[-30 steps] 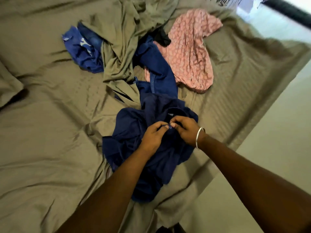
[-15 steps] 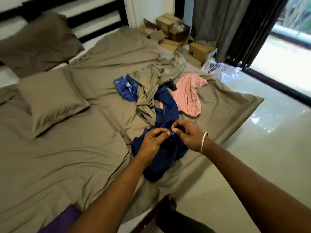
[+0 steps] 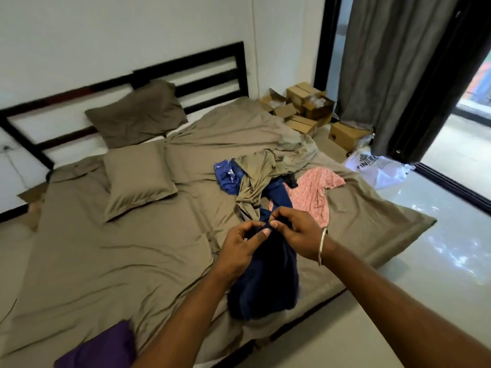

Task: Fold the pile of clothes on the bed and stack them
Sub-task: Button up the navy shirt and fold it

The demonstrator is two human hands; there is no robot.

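A dark navy garment hangs bunched above the bed's near right edge. My left hand and my right hand, which wears a silver bangle, pinch its top edge close together. Behind them lies the pile: an olive garment, a bright blue piece, another blue garment and a pink patterned top. All of it rests on the bed, covered with a crumpled olive-brown sheet.
Two olive pillows sit at the head, before a black headboard. A purple cloth lies at the bed's near corner. Cardboard boxes, a white bag and a grey curtain stand right of the bed on the shiny floor.
The navy garment has been lifted off the sheet and now hangs from both hands. My view has tilted up, bringing the headboard, wall and curtain into sight.
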